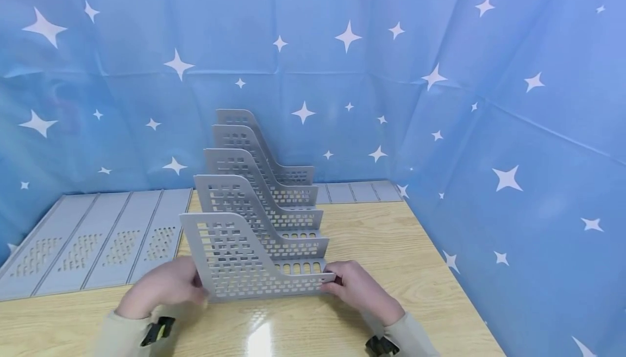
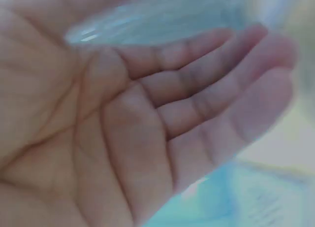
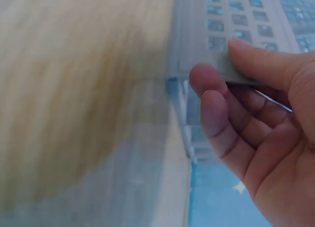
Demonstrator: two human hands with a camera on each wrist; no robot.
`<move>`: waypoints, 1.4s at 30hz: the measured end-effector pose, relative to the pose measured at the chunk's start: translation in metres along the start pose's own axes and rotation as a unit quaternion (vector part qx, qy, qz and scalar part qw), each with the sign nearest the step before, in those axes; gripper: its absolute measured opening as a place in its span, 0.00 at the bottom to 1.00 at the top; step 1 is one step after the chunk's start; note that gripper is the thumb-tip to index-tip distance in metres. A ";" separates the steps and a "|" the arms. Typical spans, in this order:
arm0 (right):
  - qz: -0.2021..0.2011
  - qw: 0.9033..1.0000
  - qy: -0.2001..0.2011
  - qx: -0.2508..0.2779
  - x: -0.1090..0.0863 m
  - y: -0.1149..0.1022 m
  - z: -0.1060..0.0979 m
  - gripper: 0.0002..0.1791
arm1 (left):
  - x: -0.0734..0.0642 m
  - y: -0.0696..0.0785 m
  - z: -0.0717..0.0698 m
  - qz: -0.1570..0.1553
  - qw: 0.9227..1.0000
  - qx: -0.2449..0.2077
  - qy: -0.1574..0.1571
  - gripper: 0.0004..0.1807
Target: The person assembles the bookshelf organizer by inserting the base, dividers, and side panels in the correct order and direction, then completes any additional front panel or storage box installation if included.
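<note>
A grey file rack [image 1: 269,276] stands on the wooden table, its several perforated upright dividers lined up one behind another. At the front divider's low right corner, my right hand [image 1: 359,286] pinches the panel; in the right wrist view the thumb presses its perforated face [image 3: 197,59] and the other fingers lie around the edge. My left hand [image 1: 166,286] is at the front divider's tall left end, fingertips right by its lower corner. In the blurred left wrist view, the left palm [image 2: 133,118] shows with its fingers extended and nothing in them.
Flat grey slotted panels [image 1: 105,215] lie side by side on the left of the table. Similar grey panels [image 1: 362,192] lie along the back edge, behind the rack. A blue star-patterned curtain [image 1: 323,69] hangs behind and on the right. Bare wood [image 1: 391,248] extends right of the rack.
</note>
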State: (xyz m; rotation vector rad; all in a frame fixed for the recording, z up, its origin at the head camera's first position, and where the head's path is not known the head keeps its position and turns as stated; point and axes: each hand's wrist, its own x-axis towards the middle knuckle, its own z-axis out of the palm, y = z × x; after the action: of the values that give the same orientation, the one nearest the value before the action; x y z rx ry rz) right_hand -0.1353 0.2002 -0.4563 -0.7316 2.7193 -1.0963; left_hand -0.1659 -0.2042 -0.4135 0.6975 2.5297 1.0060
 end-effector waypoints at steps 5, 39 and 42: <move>-0.020 0.999 -0.014 0.024 -0.002 0.009 0.000 0.13 | -0.028 0.052 -0.029 0.026 0.953 0.145 0.264 0.11; 0.152 0.929 0.017 0.337 0.061 -0.011 -0.059 0.27 | -0.050 0.066 -0.055 0.066 0.888 0.178 0.419 0.36; 0.138 0.922 0.017 0.360 0.075 -0.012 -0.053 0.27 | -0.051 0.059 -0.055 0.077 0.885 0.166 0.428 0.35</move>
State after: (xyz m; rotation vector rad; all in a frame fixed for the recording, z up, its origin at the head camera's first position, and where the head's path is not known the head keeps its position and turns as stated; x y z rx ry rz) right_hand -0.2112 0.1897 -0.4040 -0.2012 2.0727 -1.8495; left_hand -0.1301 -0.2249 -0.3273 0.6347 3.5291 1.1116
